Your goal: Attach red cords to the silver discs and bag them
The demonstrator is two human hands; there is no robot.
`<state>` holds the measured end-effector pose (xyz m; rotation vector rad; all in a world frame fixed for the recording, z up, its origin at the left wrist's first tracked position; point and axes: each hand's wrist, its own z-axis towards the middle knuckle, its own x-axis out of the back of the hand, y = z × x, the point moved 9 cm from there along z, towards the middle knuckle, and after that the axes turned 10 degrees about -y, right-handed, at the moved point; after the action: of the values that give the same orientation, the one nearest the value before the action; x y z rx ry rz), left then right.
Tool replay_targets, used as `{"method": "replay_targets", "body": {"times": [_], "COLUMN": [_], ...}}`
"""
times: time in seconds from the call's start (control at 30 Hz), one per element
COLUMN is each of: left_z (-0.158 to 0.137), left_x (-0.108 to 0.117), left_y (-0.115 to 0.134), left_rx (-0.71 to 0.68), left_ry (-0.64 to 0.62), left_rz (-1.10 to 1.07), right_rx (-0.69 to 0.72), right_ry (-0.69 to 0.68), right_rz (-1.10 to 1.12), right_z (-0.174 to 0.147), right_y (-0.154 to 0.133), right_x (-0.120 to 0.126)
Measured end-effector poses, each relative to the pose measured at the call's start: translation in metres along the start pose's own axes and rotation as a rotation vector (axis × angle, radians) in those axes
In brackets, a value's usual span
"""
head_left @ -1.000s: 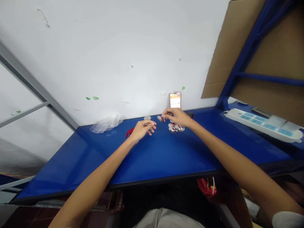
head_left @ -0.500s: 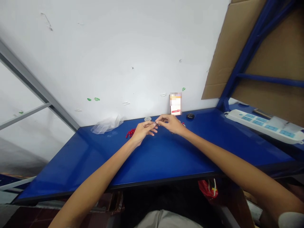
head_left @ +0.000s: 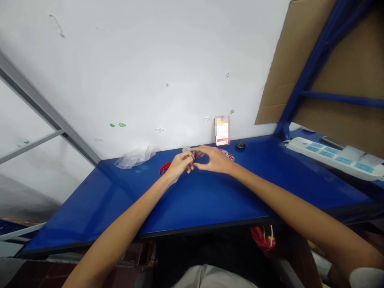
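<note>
Pinch of the left hand (head_left: pixel 181 163), narrow, thumb against fingers, with a small shiny disc (head_left: pixel 195 156) gripped at one side. Opposite, the right hand (head_left: pixel 214 159), wide, thumb and forefinger parted in an arch, tips close to the disc's upper and lower ends. Cannot tell whether touching it or only framing it.

Held up between both hands, above the blue table (head_left: pixel 192 204), probably for a clear view. Pinched at one side only, seemingly to leave the rest of the rim free for the right hand.

Standing nearly edge-on to the camera, flat sides apparently toward either hand; long axis, as seen, roughly up and down, across the line from hand to hand. No telling front from back at such a small size.

Farther out, just beyond the left hand, red cords (head_left: pixel 165 168) in a loose heap, and a pale disc (head_left: pixel 186 149) near the wall (head_left: pixel 192 80). Behind the right wrist, more shiny discs (head_left: pixel 231 158) with bits of red, partly hidden, likely placed for easy reach. Beyond, a black object (head_left: pixel 240 146) and a phone (head_left: pixel 222 134) propped upright, presumably for viewing. Well to the left, crumpled clear plastic (head_left: pixel 136 157); well to the right, a white power strip (head_left: pixel 333 158)
</note>
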<state>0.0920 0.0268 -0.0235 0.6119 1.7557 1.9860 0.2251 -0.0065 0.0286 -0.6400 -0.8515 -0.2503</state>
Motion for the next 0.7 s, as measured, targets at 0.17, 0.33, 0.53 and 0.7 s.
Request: {"method": "replay_targets", "body": {"times": [0.17, 0.33, 0.53, 0.7], "left_z": [0.0, 0.0, -0.001, -0.005], "left_x": [-0.002, 0.006, 0.04, 0.071], "left_y": [0.002, 0.006, 0.021, 0.039], "left_rx": [-0.015, -0.017, -0.052, -0.079], "left_ry": [-0.055, -0.049, 0.076, 0.179], "left_rz": [-0.015, 0.005, 0.026, 0.288], "right_rx": [-0.016, -0.007, -0.099, -0.14], "right_ry": [-0.016, 0.025, 0.081, 0.09], "right_rz": [-0.053, 0.017, 0.136, 0.126], "right_z": [0.0, 0.001, 0.0, -0.001], "right_y": [0.003, 0.007, 0.023, 0.031], "right_x": [-0.006, 0.0, 0.015, 0.017]}}
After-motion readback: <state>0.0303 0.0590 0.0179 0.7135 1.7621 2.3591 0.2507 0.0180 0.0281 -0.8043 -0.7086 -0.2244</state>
